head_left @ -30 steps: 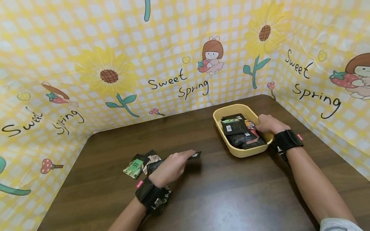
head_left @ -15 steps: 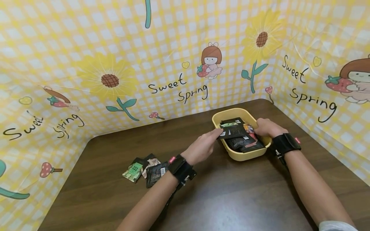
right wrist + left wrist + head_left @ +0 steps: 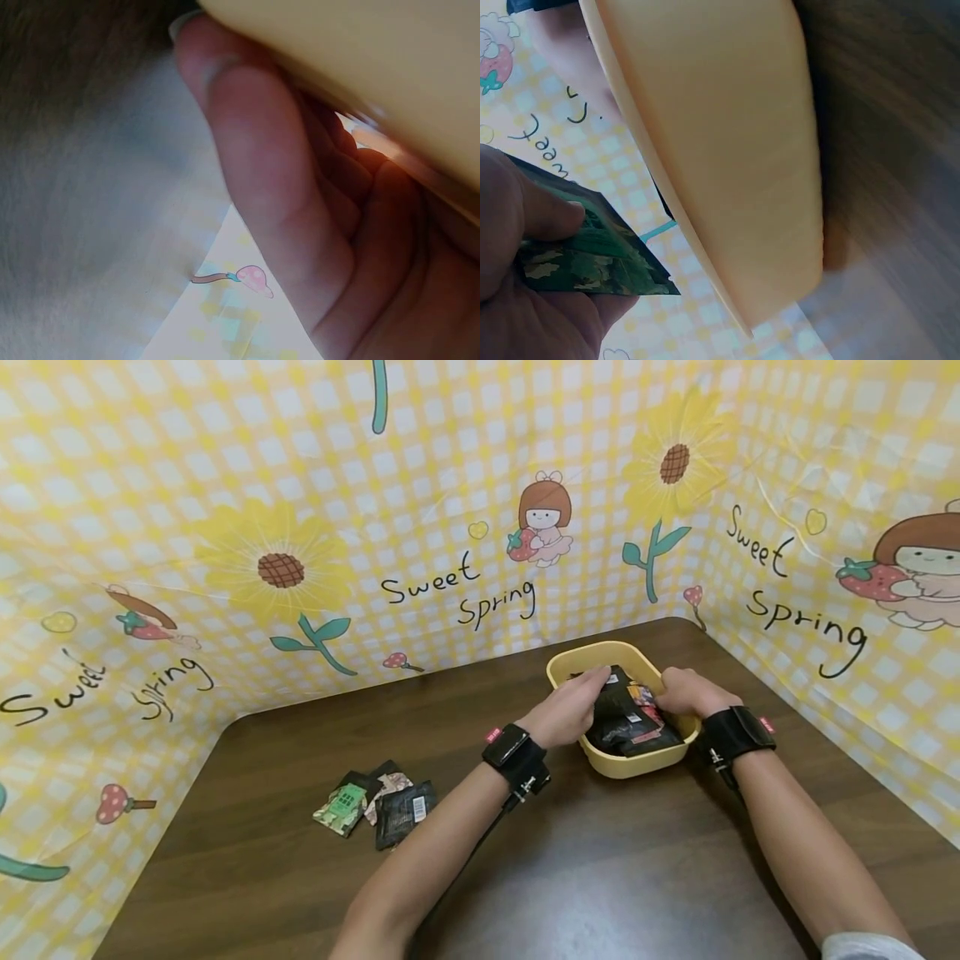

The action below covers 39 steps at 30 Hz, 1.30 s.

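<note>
- Over at the far right of the brown table (image 3: 570, 860), both hands are at the yellow tray (image 3: 633, 766).
- From the head view, the left hand (image 3: 572, 710) reaches across the tray's near-left rim, its fingers lying over the dark packets (image 3: 637, 731) piled inside.
- That hand's own wrist view shows more: thumb and fingers pinch a green camouflage-patterned packet (image 3: 592, 255), held just beside the tray's outer wall (image 3: 727, 150).
- The right hand (image 3: 686, 692) sits on the tray's right rim; the right wrist view shows its fingers (image 3: 262, 187) curled against the yellow wall, so it grips the tray.
- Inside the tray the packets are mostly black, with a bit of red and orange showing near the right hand.
- Each wrist wears a black strap (image 3: 517, 758), the left one trailing a cable down the forearm.
- Well apart from the tray, toward the left of the table, lie three loose packets touching one another: a green one (image 3: 341, 806), a pale patterned one (image 3: 386, 787) and a black one (image 3: 405, 810).
- Behind the table stands a yellow checked backdrop (image 3: 300, 485) with sunflowers, a cartoon girl and the words "Sweet Spring".
</note>
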### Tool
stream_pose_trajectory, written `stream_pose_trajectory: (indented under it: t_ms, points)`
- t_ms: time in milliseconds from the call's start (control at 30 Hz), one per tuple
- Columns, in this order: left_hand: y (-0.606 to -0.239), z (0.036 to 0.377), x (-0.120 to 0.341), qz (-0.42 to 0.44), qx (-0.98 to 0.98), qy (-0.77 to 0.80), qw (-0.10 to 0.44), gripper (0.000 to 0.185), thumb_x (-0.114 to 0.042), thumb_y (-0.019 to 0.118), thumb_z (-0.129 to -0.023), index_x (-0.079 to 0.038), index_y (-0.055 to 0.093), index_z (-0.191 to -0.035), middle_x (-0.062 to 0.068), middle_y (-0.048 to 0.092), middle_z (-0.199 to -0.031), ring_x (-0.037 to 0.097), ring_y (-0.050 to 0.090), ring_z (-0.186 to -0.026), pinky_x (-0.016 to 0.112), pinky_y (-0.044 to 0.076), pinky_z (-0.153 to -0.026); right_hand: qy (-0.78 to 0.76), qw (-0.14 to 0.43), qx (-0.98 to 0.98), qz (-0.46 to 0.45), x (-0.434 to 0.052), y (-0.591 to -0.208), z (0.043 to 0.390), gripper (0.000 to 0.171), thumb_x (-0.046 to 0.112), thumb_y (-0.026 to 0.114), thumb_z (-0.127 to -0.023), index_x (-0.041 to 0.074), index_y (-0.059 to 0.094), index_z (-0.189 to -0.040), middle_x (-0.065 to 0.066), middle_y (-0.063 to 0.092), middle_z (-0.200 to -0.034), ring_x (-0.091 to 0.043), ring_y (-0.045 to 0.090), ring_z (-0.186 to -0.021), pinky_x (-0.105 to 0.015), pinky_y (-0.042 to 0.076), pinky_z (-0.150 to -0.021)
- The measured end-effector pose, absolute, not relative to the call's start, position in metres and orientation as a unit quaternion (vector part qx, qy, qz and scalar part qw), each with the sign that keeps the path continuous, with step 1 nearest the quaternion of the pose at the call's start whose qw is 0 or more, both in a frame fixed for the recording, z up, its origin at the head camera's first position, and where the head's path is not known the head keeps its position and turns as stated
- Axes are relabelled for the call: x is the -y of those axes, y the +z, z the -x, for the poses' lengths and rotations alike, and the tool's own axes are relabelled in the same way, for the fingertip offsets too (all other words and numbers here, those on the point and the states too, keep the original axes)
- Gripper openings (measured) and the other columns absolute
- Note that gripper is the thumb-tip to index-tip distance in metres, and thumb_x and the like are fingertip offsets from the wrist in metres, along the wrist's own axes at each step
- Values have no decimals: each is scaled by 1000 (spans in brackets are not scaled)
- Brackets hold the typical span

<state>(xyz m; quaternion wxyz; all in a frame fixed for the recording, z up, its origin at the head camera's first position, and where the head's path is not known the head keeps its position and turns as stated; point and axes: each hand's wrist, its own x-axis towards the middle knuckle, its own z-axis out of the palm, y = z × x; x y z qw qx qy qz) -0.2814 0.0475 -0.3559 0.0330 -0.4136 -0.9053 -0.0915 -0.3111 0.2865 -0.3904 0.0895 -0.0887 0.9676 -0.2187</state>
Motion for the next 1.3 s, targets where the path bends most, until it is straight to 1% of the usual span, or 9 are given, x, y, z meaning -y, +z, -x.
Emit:
stream_pose_trajectory:
  t_ms: [133,267,333,433,600,733,867,1033,1300]
  points:
    - [-355,281,-56,421,898,-128,23,58,-6,36,-100,-2,14,-153,17,23,-159,21,23,-149,32,23,-120,-216,96,-968,84,-287,-390,312,18,15,51,-87,4,54,-74,-8,56,-69,-19,56,-60,-29,44,-54]
    - [-355,277,-59,421,896,-145,5,72,-18,45,-100,-5,0,-155,16,8,-162,21,12,-151,36,18,-122,-218,98,-968,80,-288,-389,312,16,16,52,-87,4,55,-76,-9,58,-73,-19,57,-63,-30,45,-56]
    - [-355,274,-57,418,899,-132,4,77,-23,48,-99,-8,-2,-155,15,6,-163,20,11,-151,37,18,-122,-215,95,-969,77,-287,-389,312,16,16,52,-87,5,55,-76,-8,57,-72,-19,56,-62,-29,45,-56]
    - [-354,269,-51,413,904,-107,9,75,-27,48,-98,-9,3,-155,14,9,-163,21,15,-151,39,20,-121,-214,94,-969,79,-285,-391,312,17,16,52,-87,6,53,-73,-6,54,-68,-18,55,-60,-28,43,-55]
    - [-351,257,-35,418,904,-88,14,65,-29,46,-99,-8,18,-154,14,19,-161,21,22,-149,39,23,-121,-217,91,-968,86,-284,-392,311,18,16,51,-87,7,51,-71,-6,53,-67,-18,56,-60,-28,44,-54]
    - [-345,242,-21,423,903,-61,29,60,-32,46,-100,-9,28,-152,12,24,-160,21,22,-149,41,19,-122,-220,86,-968,90,-285,-389,312,17,15,51,-86,6,51,-72,-6,54,-68,-18,56,-60,-29,44,-54]
    - [-343,227,-2,421,906,-33,37,57,-35,47,-99,-10,34,-150,10,26,-159,20,21,-150,43,16,-122,-225,85,-966,93,-287,-388,312,16,15,51,-86,5,51,-73,-7,55,-68,-18,56,-60,-29,45,-54]
    - [-345,210,28,414,910,-18,25,54,-38,47,-99,-10,43,-145,10,36,-155,21,30,-146,46,21,-120,-227,87,-966,88,-287,-387,311,16,16,50,-86,6,51,-73,-7,55,-68,-19,57,-60,-30,44,-53]
    - [-361,190,86,360,933,-5,-5,61,-43,55,-94,-10,44,-144,11,39,-153,24,35,-144,48,26,-118,-225,92,-966,86,-287,-386,310,19,18,50,-87,5,52,-73,-7,55,-68,-19,57,-60,-29,44,-54]
